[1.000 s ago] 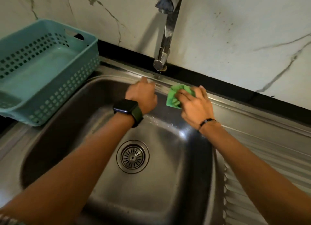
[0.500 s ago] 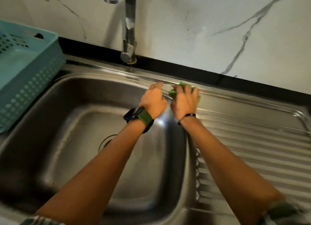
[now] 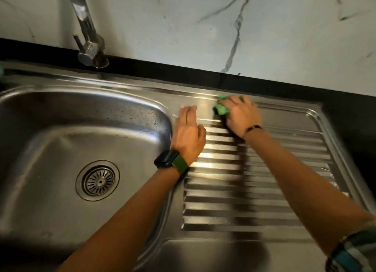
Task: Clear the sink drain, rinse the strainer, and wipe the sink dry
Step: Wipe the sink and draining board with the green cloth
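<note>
My right hand presses a green cloth down on the steel draining board, at its far edge near the black strip that runs under the marble wall. My fingers are bent over the cloth and cover most of it; only a crumpled green corner shows at the left of my knuckles. A thin dark band sits on that wrist.

My left hand lies flat with the fingers straight and together, holding nothing, on the ridge between the sink bowl and the draining board, just beside the cloth hand but apart from it. I wear a dark watch with a green strap on that wrist.

The strainer sits in the drain at the bottom of the bowl, well to the left of both hands. Water drops cling to the bowl's right wall. The tap stands at the back edge, above the bowl's far side.
</note>
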{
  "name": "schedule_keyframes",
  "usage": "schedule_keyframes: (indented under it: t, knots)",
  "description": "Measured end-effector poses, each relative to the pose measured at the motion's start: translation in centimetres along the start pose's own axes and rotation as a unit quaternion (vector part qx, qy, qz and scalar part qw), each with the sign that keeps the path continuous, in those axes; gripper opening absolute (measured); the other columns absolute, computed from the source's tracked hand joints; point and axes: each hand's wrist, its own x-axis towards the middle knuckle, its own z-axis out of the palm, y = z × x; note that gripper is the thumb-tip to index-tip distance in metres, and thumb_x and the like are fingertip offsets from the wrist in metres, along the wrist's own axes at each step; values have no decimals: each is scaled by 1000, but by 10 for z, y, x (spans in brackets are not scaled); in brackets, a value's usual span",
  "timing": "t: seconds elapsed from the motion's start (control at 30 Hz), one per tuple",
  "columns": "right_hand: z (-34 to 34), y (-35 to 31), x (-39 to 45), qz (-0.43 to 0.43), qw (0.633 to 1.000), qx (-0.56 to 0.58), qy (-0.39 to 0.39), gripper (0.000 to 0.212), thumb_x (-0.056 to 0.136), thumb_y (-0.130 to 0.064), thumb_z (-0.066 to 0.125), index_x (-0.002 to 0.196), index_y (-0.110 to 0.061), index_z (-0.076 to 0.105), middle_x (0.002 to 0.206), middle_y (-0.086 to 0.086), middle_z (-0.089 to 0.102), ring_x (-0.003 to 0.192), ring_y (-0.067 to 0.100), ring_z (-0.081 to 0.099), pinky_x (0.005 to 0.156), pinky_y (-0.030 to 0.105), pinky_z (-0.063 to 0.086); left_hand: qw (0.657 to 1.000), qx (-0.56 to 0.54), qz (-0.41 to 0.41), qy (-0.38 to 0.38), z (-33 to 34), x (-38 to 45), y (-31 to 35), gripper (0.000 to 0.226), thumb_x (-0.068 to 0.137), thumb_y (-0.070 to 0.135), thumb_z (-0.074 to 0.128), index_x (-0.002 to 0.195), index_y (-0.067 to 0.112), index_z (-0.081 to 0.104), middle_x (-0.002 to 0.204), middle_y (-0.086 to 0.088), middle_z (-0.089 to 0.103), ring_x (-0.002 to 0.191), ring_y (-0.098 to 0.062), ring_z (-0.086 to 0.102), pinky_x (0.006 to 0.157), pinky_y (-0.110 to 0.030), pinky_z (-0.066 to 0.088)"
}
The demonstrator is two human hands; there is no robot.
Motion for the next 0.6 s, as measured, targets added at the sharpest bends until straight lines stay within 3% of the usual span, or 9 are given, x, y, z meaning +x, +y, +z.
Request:
schedule_keyframes:
  t: [0.1, 0.27, 0.4, 0.47, 0.6]
  knots:
    - [-8, 84, -26, 110, 993, -17, -25, 44, 85, -9, 47, 128, -16, 52, 136, 11, 50, 118, 38, 44, 102, 45, 38, 998, 55, 22, -32, 10, -5, -2, 52, 93, 14, 37, 143, 4, 24, 152, -15, 24, 143, -26, 14, 119, -34, 10]
    - [-15, 158, -53, 234, 972, 21, -12, 44, 84, 2, 47, 127, -4, 51, 136, 23, 47, 127, 40, 40, 111, 47, 30, 999, 17, 17, -46, 7, -3, 1, 49, 90, 8, 39, 139, 3, 31, 147, -18, 33, 139, -29, 25, 116, -42, 21]
    - [-10, 117, -44, 286, 957, 38, 17, 35, 88, -5, 46, 122, -6, 54, 120, 27, 57, 113, 43, 51, 98, 48, 41, 999, -15, -8, -32, 7, 0, 0, 47, 89, 8, 40, 136, 7, 37, 138, -17, 43, 128, -31, 40, 107, -45, 36]
    - [-8, 80, -44, 245, 969, 37, 18, 35, 87, -4, 46, 121, -7, 53, 116, 28, 59, 109, 45, 52, 93, 48, 42, 999, -31, -13, -35, 8, 1, -1, 46, 89, 11, 41, 135, 9, 37, 137, -16, 43, 126, -31, 42, 105, -44, 39]
    - [-6, -6, -45, 132, 989, 69, 10, 38, 85, -8, 45, 122, -14, 52, 130, 15, 52, 121, 37, 44, 100, 43, 38, 998, -39, -11, -40, 13, 1, -5, 46, 89, 18, 42, 134, 13, 37, 135, -13, 46, 118, -25, 47, 100, -42, 43]
